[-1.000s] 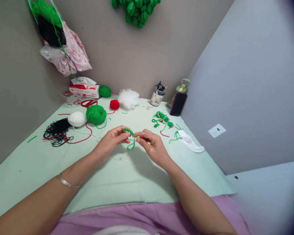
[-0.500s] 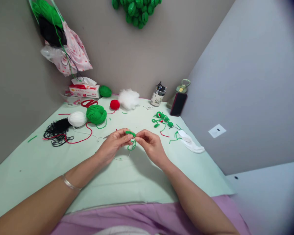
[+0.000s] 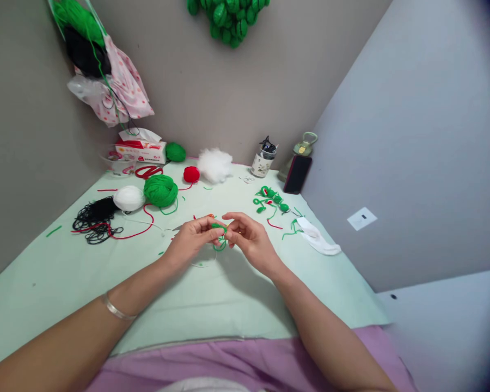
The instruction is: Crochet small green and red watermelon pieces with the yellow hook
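Note:
My left hand (image 3: 191, 238) and my right hand (image 3: 247, 237) meet over the middle of the pale green table cover (image 3: 237, 294). Both pinch a small green crochet piece (image 3: 219, 230) between their fingertips. A loop of green yarn tail (image 3: 219, 246) hangs from it just above the cloth. The fingers of both hands are closed around the piece, so most of it is hidden. A thin bangle (image 3: 116, 310) sits on my left wrist.
Behind the hands lie a green yarn ball (image 3: 160, 190), a white ball (image 3: 128, 198), a small red ball (image 3: 191, 174), tangled black yarn (image 3: 93, 216), white stuffing (image 3: 214, 164), red scissors (image 3: 148, 171) and a tissue box (image 3: 140, 151). Finished green pieces (image 3: 271, 198), a jar (image 3: 263, 160), a phone (image 3: 297, 173) and white cloth (image 3: 318, 238) sit right.
My hands have drawn closer together and the fingers have closed over the green piece, which showed more fully before. Both hands dropped slightly toward the cloth.

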{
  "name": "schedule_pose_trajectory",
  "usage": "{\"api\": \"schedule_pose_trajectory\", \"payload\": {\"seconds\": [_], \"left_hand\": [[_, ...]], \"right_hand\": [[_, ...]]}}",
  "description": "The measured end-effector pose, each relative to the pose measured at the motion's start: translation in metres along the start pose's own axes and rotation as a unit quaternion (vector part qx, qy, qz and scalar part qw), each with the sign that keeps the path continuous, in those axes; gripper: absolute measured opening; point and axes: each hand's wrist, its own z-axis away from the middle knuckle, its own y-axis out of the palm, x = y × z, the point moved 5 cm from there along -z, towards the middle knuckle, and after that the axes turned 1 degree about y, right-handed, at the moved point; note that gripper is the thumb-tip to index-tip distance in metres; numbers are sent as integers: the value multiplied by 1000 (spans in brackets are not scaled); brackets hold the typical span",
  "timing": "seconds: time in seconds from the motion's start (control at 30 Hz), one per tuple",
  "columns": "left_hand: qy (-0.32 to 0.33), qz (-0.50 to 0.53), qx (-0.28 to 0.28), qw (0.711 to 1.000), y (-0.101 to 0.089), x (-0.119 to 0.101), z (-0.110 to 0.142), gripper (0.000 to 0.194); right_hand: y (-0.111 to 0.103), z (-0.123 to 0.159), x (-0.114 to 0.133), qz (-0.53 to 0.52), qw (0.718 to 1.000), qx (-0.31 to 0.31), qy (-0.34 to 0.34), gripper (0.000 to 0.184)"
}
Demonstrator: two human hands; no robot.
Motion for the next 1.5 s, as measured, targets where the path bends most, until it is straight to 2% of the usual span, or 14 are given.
{"api": "schedule_pose_trajectory", "payload": {"seconds": [0.23, 0.37, 0.53, 0.6, 0.8, 0.9, 0.97, 1.03, 1.13, 1.2, 1.27, 1.37, 1.43, 1.5], "left_hand": [[7, -1, 43, 999, 4, -2, 0, 19], [10, 3, 55, 998, 10, 3, -1, 22], [3, -33, 83, 996, 15, 12, 0, 19], [-1, -42, 95, 995, 15, 14, -1, 20], [19, -41, 105, 993, 17, 11, 0, 19], [-8, -34, 139, 990, 28, 13, 6, 24], [-32, -19, 151, 988, 33, 15, 10, 25], [-42, 0, 159, 986, 34, 16, 11, 25], [-38, 26, 195, 980, 34, 18, 11, 23], [-58, 25, 224, 972, 34, 21, 11, 24], [-88, 13, 238, 967, 34, 24, 12, 26], [-108, 3, 240, 965, 34, 22, 12, 28], [-115, 9, 235, 965, 33, 17, 12, 29], [-120, 19, 234, 965, 32, 11, 13, 29]], "right_hand": [[-16, 1, 12, 170, 984, -43, -32, 20], [-10, 0, 8, 133, 991, -9, -17, 14], [-5, 1, -5, 76, 991, 62, 87, 16], [-4, 2, -6, 70, 991, 63, 93, 17], [-6, -1, 5, 53, 998, -17, 13, 16], [-25, -4, 13, -16, 994, -110, -10, 16], [-36, -4, 14, -77, 987, -142, -1, 19], [-34, -5, 9, -133, 985, -105, 45, 24], [-10, -3, -2, -176, 971, 55, 154, 29], [-4, -3, -6, -199, 956, 118, 182, 27], [-22, -9, -5, -240, 956, 70, 157, 24], [-87, -13, -2, -274, 949, -135, 78, 25], [-124, -11, 1, -272, 941, -198, 43, 27], [-150, -8, 2, -264, 934, -240, 19, 33]]}}
